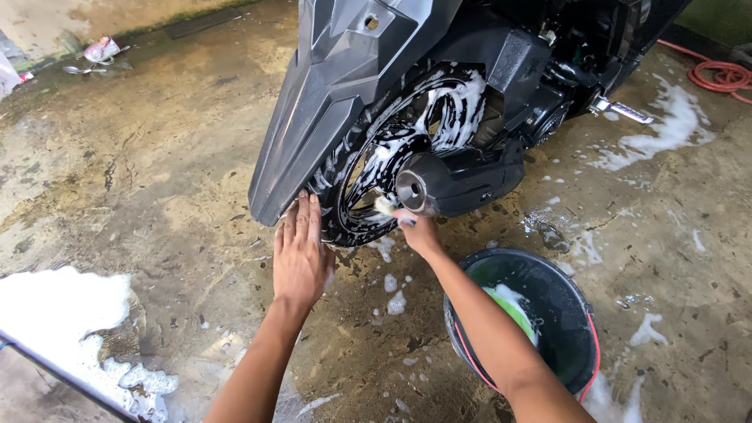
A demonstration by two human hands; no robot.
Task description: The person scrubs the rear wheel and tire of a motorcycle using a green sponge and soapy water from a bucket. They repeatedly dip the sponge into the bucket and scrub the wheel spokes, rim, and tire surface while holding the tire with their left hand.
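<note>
A black scooter stands on wet concrete, its rear mudguard point(313, 117) pointing toward me. My left hand point(301, 251) lies flat, fingers together, against the lower edge of the mudguard and the tyre point(335, 227). My right hand point(416, 228) reaches into the soapy rear wheel point(407, 133) beside the black exhaust pipe point(450, 182). It grips a small pale foamy sponge point(385, 205) pressed to the rim. White suds cover the spokes and the tyre.
A black bucket point(576, 313) with a red handle, holding foam and something green, stands under my right forearm. Foam patches lie on the floor at left point(55, 305) and right point(666, 129). A red hose point(721, 74) coils at far right. Litter point(100, 52) lies at top left.
</note>
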